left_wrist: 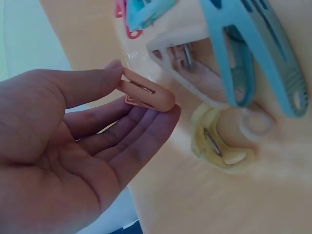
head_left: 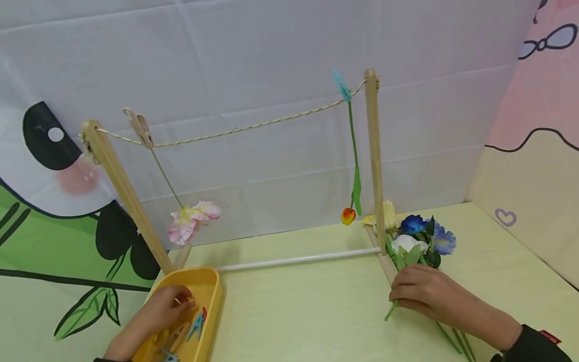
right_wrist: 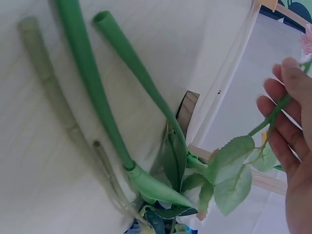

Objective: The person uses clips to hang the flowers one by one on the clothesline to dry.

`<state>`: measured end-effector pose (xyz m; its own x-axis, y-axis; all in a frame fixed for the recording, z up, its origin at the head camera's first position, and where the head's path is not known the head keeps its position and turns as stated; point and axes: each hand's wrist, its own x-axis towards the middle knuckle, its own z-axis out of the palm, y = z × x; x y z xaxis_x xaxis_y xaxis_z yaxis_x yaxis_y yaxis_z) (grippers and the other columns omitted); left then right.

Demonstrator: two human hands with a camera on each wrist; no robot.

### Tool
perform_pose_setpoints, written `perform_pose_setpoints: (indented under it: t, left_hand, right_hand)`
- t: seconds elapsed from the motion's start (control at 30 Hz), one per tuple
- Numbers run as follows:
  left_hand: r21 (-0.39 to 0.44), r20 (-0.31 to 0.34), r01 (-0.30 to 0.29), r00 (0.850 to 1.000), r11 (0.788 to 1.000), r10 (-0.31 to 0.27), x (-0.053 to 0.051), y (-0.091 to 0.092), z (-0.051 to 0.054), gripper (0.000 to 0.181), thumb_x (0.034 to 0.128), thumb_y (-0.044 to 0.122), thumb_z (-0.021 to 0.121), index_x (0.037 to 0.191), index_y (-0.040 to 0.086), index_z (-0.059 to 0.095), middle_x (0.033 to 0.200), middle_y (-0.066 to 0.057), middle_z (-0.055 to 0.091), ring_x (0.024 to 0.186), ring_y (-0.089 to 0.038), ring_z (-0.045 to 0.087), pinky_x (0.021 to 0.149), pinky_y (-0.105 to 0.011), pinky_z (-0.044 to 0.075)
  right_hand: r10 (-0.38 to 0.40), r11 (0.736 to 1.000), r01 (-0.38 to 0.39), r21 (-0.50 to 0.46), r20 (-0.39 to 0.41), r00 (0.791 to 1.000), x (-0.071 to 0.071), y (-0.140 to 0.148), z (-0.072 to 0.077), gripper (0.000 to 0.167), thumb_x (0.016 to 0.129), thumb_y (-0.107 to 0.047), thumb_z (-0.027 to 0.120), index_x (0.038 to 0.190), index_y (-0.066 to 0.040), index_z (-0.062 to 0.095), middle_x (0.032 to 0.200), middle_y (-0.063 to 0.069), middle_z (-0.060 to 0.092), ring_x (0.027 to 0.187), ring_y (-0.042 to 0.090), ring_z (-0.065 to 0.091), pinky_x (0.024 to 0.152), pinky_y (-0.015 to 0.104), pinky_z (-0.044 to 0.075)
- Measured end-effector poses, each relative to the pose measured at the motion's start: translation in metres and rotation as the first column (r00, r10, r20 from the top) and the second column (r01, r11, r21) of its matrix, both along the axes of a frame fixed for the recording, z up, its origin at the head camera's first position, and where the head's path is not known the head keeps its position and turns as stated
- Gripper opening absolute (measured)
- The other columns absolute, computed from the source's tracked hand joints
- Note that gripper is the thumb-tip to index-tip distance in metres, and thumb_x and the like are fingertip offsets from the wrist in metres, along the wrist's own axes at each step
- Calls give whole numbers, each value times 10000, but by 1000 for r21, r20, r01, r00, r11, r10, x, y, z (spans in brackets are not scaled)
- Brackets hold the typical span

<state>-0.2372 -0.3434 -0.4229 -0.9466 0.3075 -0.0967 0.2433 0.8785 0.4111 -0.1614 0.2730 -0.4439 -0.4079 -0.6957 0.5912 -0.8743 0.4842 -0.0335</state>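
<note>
My left hand (head_left: 164,307) is over the yellow tray (head_left: 216,291), pinching an orange clothespin (left_wrist: 155,99) between thumb and fingers. Other clothespins lie in the tray, among them a blue one (head_left: 195,327) and a curved yellow one (left_wrist: 207,141). At the right, my right hand (head_left: 427,291) grips the green stem (right_wrist: 261,126) of a leafy flower, apparently the white flower (head_left: 407,243). Beside it lie a blue flower (head_left: 412,224), a light blue-purple flower (head_left: 443,240) and a pale yellow flower (head_left: 390,216).
A rope (head_left: 253,126) is strung between two wooden posts (head_left: 373,161). A beige clothespin (head_left: 141,129) holds a pink flower (head_left: 192,221) upside down; a blue clothespin (head_left: 341,86) holds an orange-red tulip (head_left: 348,216) near the right post. A white rod (head_left: 298,259) joins the bases.
</note>
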Motion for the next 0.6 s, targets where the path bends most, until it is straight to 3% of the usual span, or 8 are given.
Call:
perform_pose_setpoints:
  t: [0.13,0.3,0.43,0.6]
  left_hand:
    - [-11,-75,17,997,1000,-17,3,-1,4,169,945,131,745,1036,-8,714,931,-13,709,786,-133,622,708,-310,587]
    - [12,-170,53,984,998,-51,3,5,11,194,969,126,719,1073,-37,699,949,-40,717,769,-129,631,681,-277,574]
    - [49,-221,7,975,999,4,6,14,19,233,969,126,724,1111,-58,711,943,-58,733,742,-114,659,629,-247,563]
    - [132,-309,-30,949,991,70,13,28,33,277,958,128,742,1163,-56,710,922,-48,752,723,-112,693,628,-232,582]
  right_hand:
    - [-29,999,30,-23,22,999,-1,-6,5,188,1077,-362,524,1105,-308,702,1069,-178,643,951,17,594,841,159,487]
    - [-60,995,65,-74,59,996,-2,-12,11,160,1087,-296,524,1126,-257,674,1084,-162,603,938,19,573,806,115,463]
    - [-57,989,74,-127,139,989,-3,-18,16,143,1092,-200,520,1155,-212,647,1077,-128,568,904,14,520,751,104,441]
    - [-20,970,69,-233,207,978,-4,-30,26,182,1065,-19,518,1139,-164,599,1033,-78,554,783,-5,426,637,121,399]
